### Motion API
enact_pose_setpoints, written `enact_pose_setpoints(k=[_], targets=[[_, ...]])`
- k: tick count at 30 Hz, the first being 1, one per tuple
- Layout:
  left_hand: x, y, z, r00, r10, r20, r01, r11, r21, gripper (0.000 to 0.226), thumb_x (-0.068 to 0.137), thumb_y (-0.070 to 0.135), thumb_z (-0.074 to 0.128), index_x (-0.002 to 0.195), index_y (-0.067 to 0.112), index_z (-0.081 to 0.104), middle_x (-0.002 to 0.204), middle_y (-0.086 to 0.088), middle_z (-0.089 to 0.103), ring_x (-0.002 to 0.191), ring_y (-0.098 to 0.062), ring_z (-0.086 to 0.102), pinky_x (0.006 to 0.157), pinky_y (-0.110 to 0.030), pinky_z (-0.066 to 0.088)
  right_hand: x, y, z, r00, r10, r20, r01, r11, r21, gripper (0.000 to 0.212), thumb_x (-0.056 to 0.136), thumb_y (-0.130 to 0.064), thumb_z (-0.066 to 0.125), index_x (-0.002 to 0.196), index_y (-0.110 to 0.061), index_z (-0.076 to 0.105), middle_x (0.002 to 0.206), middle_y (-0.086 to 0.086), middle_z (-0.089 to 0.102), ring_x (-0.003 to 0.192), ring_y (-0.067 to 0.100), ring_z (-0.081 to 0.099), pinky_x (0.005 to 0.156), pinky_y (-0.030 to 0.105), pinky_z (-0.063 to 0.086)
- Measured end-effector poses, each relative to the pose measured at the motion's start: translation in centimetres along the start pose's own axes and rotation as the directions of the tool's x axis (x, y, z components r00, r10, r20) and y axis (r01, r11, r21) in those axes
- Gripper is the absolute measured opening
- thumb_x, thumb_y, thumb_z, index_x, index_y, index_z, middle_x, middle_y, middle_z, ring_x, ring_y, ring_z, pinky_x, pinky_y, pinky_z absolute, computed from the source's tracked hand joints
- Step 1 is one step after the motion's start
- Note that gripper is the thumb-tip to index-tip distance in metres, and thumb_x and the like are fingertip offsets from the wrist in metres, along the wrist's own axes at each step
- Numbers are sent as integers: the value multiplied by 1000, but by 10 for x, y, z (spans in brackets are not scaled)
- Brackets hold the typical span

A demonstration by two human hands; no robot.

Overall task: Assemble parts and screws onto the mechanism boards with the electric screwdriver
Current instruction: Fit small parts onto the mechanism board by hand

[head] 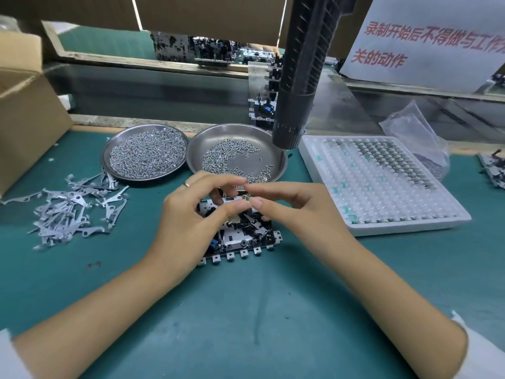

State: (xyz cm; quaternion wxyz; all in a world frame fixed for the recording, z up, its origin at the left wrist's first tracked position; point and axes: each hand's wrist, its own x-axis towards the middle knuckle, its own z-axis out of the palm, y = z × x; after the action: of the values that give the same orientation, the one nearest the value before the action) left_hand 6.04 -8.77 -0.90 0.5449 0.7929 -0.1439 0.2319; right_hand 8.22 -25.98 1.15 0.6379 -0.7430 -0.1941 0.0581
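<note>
Mechanism board (pixel 240 239) half hidden under both hands, pinched part indistinct

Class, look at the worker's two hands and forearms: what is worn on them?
The left hand wears a thin metal ring on one of its fingers. The right hand is bare. Both forearms are uncovered, with white sleeve edges showing at the bottom corners.

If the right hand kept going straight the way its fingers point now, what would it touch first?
The right hand points leftward at the left hand; their fingertips nearly meet around a small part above the mechanism board. It would likely meet that part, then the left fingers, though depth is unclear.
</note>
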Motion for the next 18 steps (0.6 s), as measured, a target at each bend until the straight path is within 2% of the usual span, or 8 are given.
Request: enact_pose_setpoints(k=[2, 5, 10, 13, 15, 18], targets=[[1, 0, -1, 1000, 1, 1, -1, 1000, 18, 28, 75, 28, 70, 103, 26, 67, 85, 9, 61, 79, -9, 55, 78, -11, 40, -1, 0, 1, 1000, -17, -1, 17, 1000, -25, 19, 84, -13, 71, 97, -25, 75, 92, -4, 74, 93, 18, 67, 78, 20, 55], [2, 2, -3, 1000, 11, 24, -12, 999, 43, 30, 74, 32, 69, 103, 27, 66, 87, 7, 62, 82, -9, 56, 80, -13, 41, -2, 0, 2, 999, -42, 0, 42, 998, -42, 16, 83, -12, 72, 94, -23, 76, 89, 3, 74, 92, 25, 67, 80, 27, 54], [3, 6, -6, 996, 53, 74, -60, 994, 93, 27, 76, 33, 70, 102, 27, 65, 91, 13, 63, 87, -8, 58, 85, -30, 47, -1, -2, -1, 997, -78, 2, 78, 995, -64, 13, 80, -11, 74, 88, -21, 77, 82, 4, 75, 85, 30, 67, 77, 31, 54], [6, 9, -10, 988, 29, 153, -47, 992, 113, 31, 74, 31, 71, 104, 27, 66, 90, 11, 64, 86, -8, 59, 84, -23, 46, -2, -3, -1, 997, -81, 11, 81, 993, -85, 13, 80, -11, 75, 85, -23, 77, 77, 6, 73, 70, 24, 62, 63, 25, 48], [9, 10, -14, 975, 10, 224, -35, 994, 108, 31, 73, 31, 74, 103, 30, 66, 89, 16, 64, 86, -1, 59, 84, -16, 43, -3, -3, -1, 997, -73, 29, 76, 993, -93, 15, 79, -9, 75, 81, -23, 77, 77, 5, 72, 69, 16, 58, 61, 22, 44], [13, 9, -20, 955, 54, 291, -100, 984, 148, 31, 72, 27, 75, 102, 27, 67, 90, 22, 63, 88, 8, 58, 84, -9, 40, -4, -3, -1, 995, -65, 73, 72, 992, -107, 18, 79, -6, 75, 77, -24, 76, 76, 2, 71, 67, 15, 57, 60, 21, 47]])
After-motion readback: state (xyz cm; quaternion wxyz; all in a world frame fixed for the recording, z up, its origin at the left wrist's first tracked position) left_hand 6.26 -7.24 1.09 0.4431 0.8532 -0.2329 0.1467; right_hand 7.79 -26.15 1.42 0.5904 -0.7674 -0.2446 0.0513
